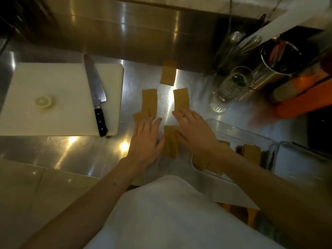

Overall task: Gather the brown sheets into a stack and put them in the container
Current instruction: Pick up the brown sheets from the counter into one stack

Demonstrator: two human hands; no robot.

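Observation:
Several brown rectangular sheets lie on the steel counter. One sheet [168, 73] lies farthest away, by the back wall. My left hand [146, 139] lies flat with spread fingers on the near end of a left sheet [149, 101] and a second sheet [137, 116] tucked under it. My right hand [193, 130] lies flat with its fingertips on a right sheet [181, 99]. Between both hands sits a near sheet [170, 142], touched by both thumbs. A clear container [258, 137] at the right holds more brown sheets [251, 153], partly hidden by my right forearm.
A white cutting board [53, 97] at the left carries a black-handled knife [96, 94] and a lemon slice [43, 102]. A ribbed glass [231, 85], a metal utensil cup [280, 58] and an orange object [301, 97] stand at the right. A lid [301, 162] lies beside the container.

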